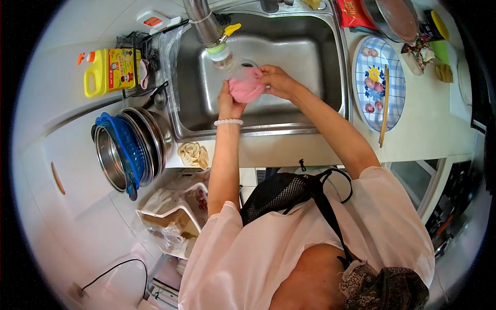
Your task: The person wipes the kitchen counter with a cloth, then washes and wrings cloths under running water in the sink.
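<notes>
A bunched pink cloth (246, 89) is gripped between my two hands over the steel sink (305, 62). My left hand (228, 102), with a white bead bracelet at the wrist, closes on the cloth's left side. On its upper right side, the fingers of my right hand (277, 81) pinch the cloth. Just above it is the faucet (204, 26), which has a yellow lever and a clear nozzle tip; whether water runs is hard to make out. The drain (248, 63) shows partly behind the cloth.
On the right counter lie a blue checked oval plate (392, 111) with garlic and shallot-like bulbs, chopsticks (385, 106) and a pan (398, 20). At left are a yellow detergent jug (111, 72), stacked pots and a blue colander (121, 150). A beige cloth (193, 154) rests at the front edge.
</notes>
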The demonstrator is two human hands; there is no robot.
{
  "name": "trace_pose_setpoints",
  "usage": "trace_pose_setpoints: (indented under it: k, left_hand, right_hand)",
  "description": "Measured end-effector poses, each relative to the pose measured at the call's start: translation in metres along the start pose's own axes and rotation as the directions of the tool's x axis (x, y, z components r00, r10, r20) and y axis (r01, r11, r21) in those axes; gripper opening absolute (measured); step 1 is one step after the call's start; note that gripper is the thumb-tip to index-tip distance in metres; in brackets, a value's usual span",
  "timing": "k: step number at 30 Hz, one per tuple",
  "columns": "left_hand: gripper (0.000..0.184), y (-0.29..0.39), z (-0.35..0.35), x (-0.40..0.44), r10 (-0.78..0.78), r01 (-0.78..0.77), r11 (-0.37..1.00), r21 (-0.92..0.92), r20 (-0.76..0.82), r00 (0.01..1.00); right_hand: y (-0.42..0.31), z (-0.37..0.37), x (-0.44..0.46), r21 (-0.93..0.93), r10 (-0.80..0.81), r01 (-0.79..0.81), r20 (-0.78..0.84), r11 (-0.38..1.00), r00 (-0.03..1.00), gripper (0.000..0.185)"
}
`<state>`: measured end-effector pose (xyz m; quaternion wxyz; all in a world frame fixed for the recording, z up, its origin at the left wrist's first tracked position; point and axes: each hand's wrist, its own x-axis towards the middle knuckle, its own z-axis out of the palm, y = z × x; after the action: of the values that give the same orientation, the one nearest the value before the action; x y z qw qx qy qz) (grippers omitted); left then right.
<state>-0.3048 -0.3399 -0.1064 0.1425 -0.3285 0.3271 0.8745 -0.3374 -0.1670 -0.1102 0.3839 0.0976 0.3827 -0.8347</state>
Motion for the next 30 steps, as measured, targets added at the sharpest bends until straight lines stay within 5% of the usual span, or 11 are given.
trace_pose_setpoints:
  k: [9, 14, 18, 24, 26, 28, 30]
  left_hand:
    - [0.052, 0.007, 0.013, -0.005, -0.038, 0.03, 0.991, -0.129, -0.058, 0.998]
    - [0.047, 0.006, 0.015, 0.002, 0.001, -0.008, 0.99, -0.14, -0.048, 0.999]
    - [0.035, 0.007, 0.022, 0.002, 0.107, -0.103, 0.974, -0.2, 0.009, 0.994]
    - [0.044, 0.008, 0.019, 0.01, 0.144, -0.131, 0.984, -0.124, 0.109, 0.984]
    - [0.045, 0.005, 0.024, 0.007, 0.146, -0.142, 0.988, -0.053, 0.086, 0.986]
    - [0.046, 0.006, 0.038, -0.009, 0.149, -0.15, 0.988, 0.018, 0.062, 0.987]
    - [0.043, 0.008, 0.049, -0.026, -0.059, 0.059, 0.998, -0.012, 0.041, 0.997]
  right_hand:
    - [-0.001, 0.011, 0.004, 0.195, -0.005, -0.014, 0.096, 0.981, 0.995, 0.033]
    - [-0.013, 0.031, -0.015, -0.249, 0.057, -0.114, -0.225, 0.962, 0.973, 0.04]
    - [-0.021, 0.05, -0.027, -0.216, 0.07, -0.131, -0.271, 0.967, 0.96, 0.041]
    - [-0.009, 0.041, -0.016, 0.088, -0.036, 0.055, -0.2, 0.995, 0.979, 0.039]
    - [-0.006, 0.039, -0.012, 0.114, -0.097, 0.127, -0.24, 0.985, 0.966, 0.023]
    - [0.003, 0.034, -0.007, -0.017, -0.162, 0.163, -0.267, 0.986, 0.95, 0.016]
    - [0.009, 0.034, -0.003, -0.147, -0.229, 0.193, -0.285, 0.97, 0.931, 0.012]
